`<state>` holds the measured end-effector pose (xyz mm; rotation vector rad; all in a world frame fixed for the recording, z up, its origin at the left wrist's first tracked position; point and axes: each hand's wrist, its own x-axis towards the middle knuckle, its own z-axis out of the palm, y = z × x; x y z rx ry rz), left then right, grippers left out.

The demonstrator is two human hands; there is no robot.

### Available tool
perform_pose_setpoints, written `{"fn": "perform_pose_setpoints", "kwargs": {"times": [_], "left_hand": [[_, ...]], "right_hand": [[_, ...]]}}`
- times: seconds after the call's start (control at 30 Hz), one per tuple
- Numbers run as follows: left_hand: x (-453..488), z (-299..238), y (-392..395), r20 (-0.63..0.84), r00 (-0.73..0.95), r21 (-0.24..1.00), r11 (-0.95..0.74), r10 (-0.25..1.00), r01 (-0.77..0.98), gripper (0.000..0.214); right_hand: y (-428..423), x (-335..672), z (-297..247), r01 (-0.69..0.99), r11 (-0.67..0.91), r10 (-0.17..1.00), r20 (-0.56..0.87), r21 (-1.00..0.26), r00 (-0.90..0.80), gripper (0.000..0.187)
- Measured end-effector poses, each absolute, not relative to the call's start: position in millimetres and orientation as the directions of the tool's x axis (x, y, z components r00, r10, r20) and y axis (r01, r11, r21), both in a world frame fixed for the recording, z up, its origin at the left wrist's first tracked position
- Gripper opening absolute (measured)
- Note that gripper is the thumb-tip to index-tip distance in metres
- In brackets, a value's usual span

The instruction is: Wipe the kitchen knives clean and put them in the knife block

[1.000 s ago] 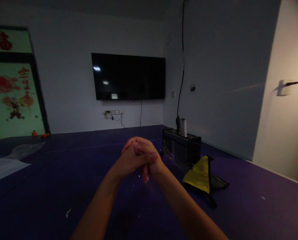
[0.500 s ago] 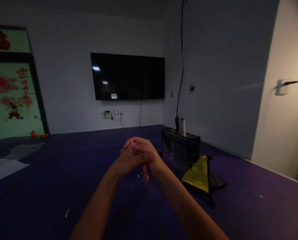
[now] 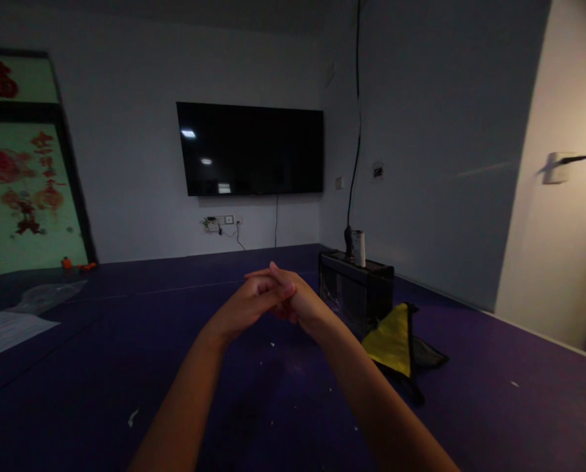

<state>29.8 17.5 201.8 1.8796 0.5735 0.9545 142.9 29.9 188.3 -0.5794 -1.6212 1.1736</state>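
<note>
Above the purple tabletop (image 3: 175, 367), my left hand (image 3: 246, 305) and my right hand (image 3: 305, 303) are clasped together, their fingers interlaced. The left thumb lies across towards the right hand. No object shows between the palms, and part of the fingers is hidden where the hands overlap. To the right of my right forearm, a yellow cloth with black edging (image 3: 392, 341) lies on the table. It leans against a dark box (image 3: 354, 288), and neither hand touches them.
A white upright object (image 3: 358, 249) and a black cable (image 3: 354, 177) top the box. Papers (image 3: 10, 331) and a clear plastic sheet (image 3: 50, 296) lie at left; small orange items (image 3: 86, 267) sit at the far edge. A television (image 3: 253, 151) hangs on the wall.
The clasped hands have shifted slightly up, and their wrists have spread and turned. Fingers that hung below the right palm are now drawn up. The things on the table have not moved.
</note>
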Motion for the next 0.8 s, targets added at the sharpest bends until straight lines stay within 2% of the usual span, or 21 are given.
{"fn": "perform_pose_setpoints", "kwargs": {"times": [0.1, 0.23, 0.37, 0.5, 0.63, 0.8], "left_hand": [[28, 201, 23, 0.408, 0.524, 0.879, -0.477, 0.748, -0.003, 0.025], [23, 201, 30, 0.394, 0.473, 0.892, -0.452, 0.788, 0.009, 0.028], [13, 205, 33, 0.422, 0.359, 0.885, -0.464, 0.833, 0.034, 0.025], [-8, 213, 36, 0.451, 0.173, 0.877, -0.471, 0.875, 0.098, 0.023], [-41, 220, 36, 0.477, -0.07, 0.878, -0.472, 0.876, 0.076, 0.029], [-81, 224, 36, 0.458, -0.387, 0.85, -0.522, 0.8, -0.072, 0.023]], "right_hand": [[38, 143, 188, -0.24, 0.387, 0.838, 0.448, -0.89, -0.311, 0.052], [42, 147, 188, -0.29, 0.332, 0.854, 0.417, -0.898, -0.311, 0.044], [39, 158, 193, -0.213, 0.325, 0.879, 0.378, -0.921, -0.292, 0.036], [36, 180, 203, -0.129, 0.394, 0.89, 0.413, -0.91, -0.193, 0.033], [35, 213, 214, -0.061, 0.457, 0.889, 0.455, -0.887, 0.046, 0.033], [44, 266, 213, 0.001, 0.533, 0.784, 0.494, -0.846, 0.375, 0.028]]}}
